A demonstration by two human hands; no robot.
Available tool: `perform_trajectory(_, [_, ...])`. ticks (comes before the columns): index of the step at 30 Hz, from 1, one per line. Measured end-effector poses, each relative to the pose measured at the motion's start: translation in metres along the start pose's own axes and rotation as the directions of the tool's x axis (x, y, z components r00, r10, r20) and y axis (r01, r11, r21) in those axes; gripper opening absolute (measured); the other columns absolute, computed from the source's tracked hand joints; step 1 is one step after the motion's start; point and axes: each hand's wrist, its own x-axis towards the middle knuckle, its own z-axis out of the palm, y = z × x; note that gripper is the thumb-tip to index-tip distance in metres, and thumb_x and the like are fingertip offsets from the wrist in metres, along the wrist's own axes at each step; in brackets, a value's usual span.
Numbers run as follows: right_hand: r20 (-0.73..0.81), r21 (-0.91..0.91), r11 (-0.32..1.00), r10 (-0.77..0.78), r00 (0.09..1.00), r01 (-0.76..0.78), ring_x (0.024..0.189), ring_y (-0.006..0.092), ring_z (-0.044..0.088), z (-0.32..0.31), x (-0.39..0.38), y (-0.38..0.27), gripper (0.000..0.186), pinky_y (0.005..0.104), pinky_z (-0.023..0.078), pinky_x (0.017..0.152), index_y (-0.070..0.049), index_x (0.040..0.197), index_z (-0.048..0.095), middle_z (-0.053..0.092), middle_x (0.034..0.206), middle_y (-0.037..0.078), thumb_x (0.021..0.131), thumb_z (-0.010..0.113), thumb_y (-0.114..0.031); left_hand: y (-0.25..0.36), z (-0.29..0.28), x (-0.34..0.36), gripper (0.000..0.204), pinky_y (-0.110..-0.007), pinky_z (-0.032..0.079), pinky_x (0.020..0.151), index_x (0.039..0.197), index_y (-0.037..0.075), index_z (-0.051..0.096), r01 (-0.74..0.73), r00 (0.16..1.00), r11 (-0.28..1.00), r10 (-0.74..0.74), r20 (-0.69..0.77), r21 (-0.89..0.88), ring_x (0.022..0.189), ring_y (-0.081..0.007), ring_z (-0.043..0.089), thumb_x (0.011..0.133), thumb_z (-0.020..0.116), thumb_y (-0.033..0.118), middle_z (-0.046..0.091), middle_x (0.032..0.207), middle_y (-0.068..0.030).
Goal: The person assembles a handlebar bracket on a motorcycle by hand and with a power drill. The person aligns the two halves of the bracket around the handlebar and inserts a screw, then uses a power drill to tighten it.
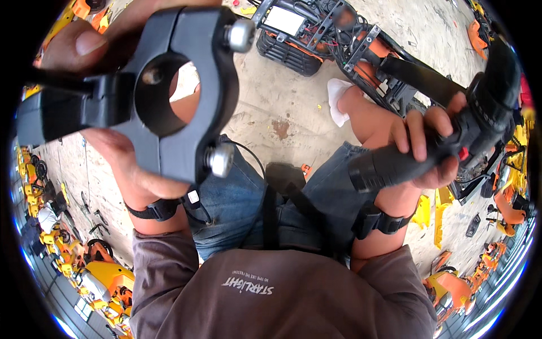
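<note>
A black two-piece clamp [195,107] with a round hole fills the upper left, close to the camera. Two silver bolts stick out of its right side, and a black arm reaches left from it. My left hand [73,48] is closed round it from behind, thumb at the upper left; some fingers are hidden. My right hand [432,144] grips a black pistol-grip tool, by its shape a cordless drill [389,166], with a red button beside the fingers. Its handle end points toward my lap. Its head [497,96] lies at the right rim, its tip unclear.
Ahead stands a partly stripped vehicle frame [322,39] with exposed wires and orange parts. My bent legs [226,203] and white-socked foot [339,101] rest on the pale, stained floor [271,107]. Yellow and orange vehicle parts [110,277] line both sides. A dark strap [271,214] crosses my lap.
</note>
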Motion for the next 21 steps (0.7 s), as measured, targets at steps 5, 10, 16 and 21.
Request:
perform_trajectory(5, [-0.240,-0.116,0.979,0.138,0.961,-0.169,0.056,0.0136,0.053,0.019,-0.006,-0.003,0.086,0.0296,0.046,0.054,0.009,0.138,0.031,0.063,0.083,0.012,0.073,0.070,-0.032,-0.012,0.053,0.007,0.021,-0.032,0.053,0.061,0.102,0.016,0.045,-0.051,0.998,0.990,0.054,-0.019,0.135,0.078,-0.0248,0.058,0.089,0.061,0.021,0.050,0.111,-0.0276])
perform_trajectory(10, [-0.321,-0.170,0.912,0.307,0.896,-0.374,0.047,0.0229,0.056,0.037,-0.006,-0.006,0.081,0.0320,0.049,0.044,0.015,0.122,0.043,0.064,0.077,0.027,0.057,0.075,-0.020,-0.034,0.058,0.013,0.080,-0.040,0.057,0.074,0.111,0.006,0.041,-0.291,0.953,0.950,0.277,0.124,0.116,0.097,-0.0362,0.065,0.053,0.096,0.017,0.057,0.113,-0.0374])
perform_trajectory(16, [-0.218,-0.082,0.872,0.457,0.862,-0.482,0.061,0.0276,0.064,0.053,-0.013,-0.008,0.073,0.0292,0.051,0.048,0.011,0.121,0.048,0.066,0.085,0.028,0.056,0.076,-0.009,-0.025,0.070,-0.001,0.077,-0.040,0.057,0.074,0.105,0.005,0.045,-0.165,0.986,0.982,0.168,0.025,-0.097,0.094,-0.0373,0.066,0.046,0.096,0.007,0.057,0.111,-0.0381])
perform_trajectory(21, [-0.229,-0.109,0.862,0.463,0.856,-0.495,0.065,0.0298,0.066,0.050,-0.011,-0.014,0.078,0.0297,0.052,0.049,0.010,0.122,0.047,0.066,0.086,0.029,0.055,0.079,-0.009,-0.027,0.074,-0.005,0.077,-0.040,0.057,0.074,0.104,0.006,0.045,-0.167,0.986,0.980,0.165,-0.031,-0.104,0.095,-0.0382,0.066,0.046,0.096,0.007,0.056,0.112,-0.0397])
